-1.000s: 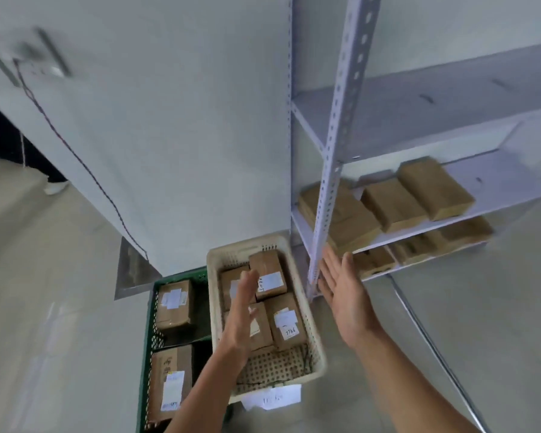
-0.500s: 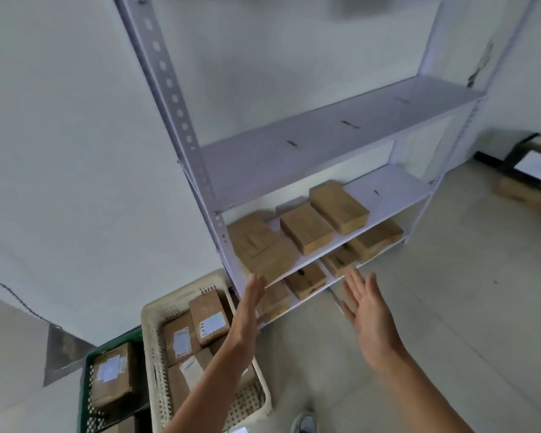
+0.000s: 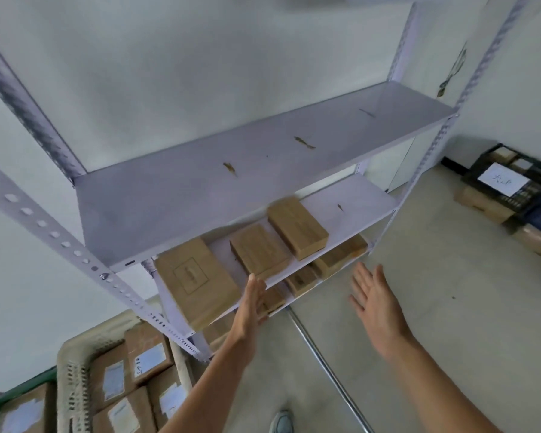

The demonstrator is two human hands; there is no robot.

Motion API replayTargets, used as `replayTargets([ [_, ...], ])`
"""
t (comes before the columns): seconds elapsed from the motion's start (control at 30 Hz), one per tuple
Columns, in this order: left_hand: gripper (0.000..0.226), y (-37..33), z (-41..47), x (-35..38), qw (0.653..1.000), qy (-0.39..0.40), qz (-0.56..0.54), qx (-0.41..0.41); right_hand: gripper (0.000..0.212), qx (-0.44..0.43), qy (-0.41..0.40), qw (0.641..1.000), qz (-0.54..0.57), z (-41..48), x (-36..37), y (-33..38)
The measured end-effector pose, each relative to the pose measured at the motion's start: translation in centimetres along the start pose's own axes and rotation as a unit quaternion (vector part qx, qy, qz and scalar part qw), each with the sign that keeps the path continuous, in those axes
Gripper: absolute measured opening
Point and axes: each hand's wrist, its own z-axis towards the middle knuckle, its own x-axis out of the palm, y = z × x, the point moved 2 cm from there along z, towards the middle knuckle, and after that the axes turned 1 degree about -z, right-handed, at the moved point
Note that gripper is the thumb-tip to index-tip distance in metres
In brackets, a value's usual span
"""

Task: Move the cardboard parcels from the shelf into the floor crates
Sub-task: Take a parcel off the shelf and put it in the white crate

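Note:
Three cardboard parcels lie on the middle board of a white metal shelf [image 3: 350,198]: a large flat one [image 3: 197,285] at the left, a middle one [image 3: 258,253] and a right one [image 3: 297,226]. Several more parcels [image 3: 338,257] sit on the board below. My left hand [image 3: 252,303] is open, fingers straight, just in front of the shelf edge between the large and middle parcels, holding nothing. My right hand [image 3: 377,304] is open and spread, lower right of the shelf. A cream crate [image 3: 75,373] at the bottom left holds several labelled parcels [image 3: 147,357].
A green crate [image 3: 0,401] with a parcel sits left of the cream one. The upper shelf board [image 3: 247,170] is bare. A dark crate [image 3: 519,182] with a paper label and boxes stands on the floor at the right. My shoe [image 3: 283,421] shows at the bottom.
My view has swung up and right from the crates to the shelf. Both open hands have risen towards the middle shelf board, the left one now close to its edge.

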Motion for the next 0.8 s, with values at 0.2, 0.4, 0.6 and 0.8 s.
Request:
replayTargets([
  [0.2, 0.103, -1.6, 6.1, 3.1, 1.000, -0.027, 0.001, 0.005, 0.088, 0.025, -0.004, 1.000, -0.018, 7.3, -2.8, 3.3],
  [0.4, 0.103, -1.1, 12.5, 6.4, 0.997, -0.077, -0.012, -0.009, 0.079, 0.042, 0.016, 0.998, -0.037, 15.9, -6.8, 4.7],
  [0.6, 0.075, 0.5, 20.6, 11.8, 0.985, -0.156, -0.050, -0.056, 0.072, 0.094, 0.061, 0.990, -0.085, 26.5, -12.9, 4.3],
  [0.8, 0.076, 1.2, 25.6, 16.3, 0.973, -0.207, -0.071, -0.080, 0.074, 0.150, 0.117, 0.970, -0.153, 36.1, -17.4, 3.1],
])
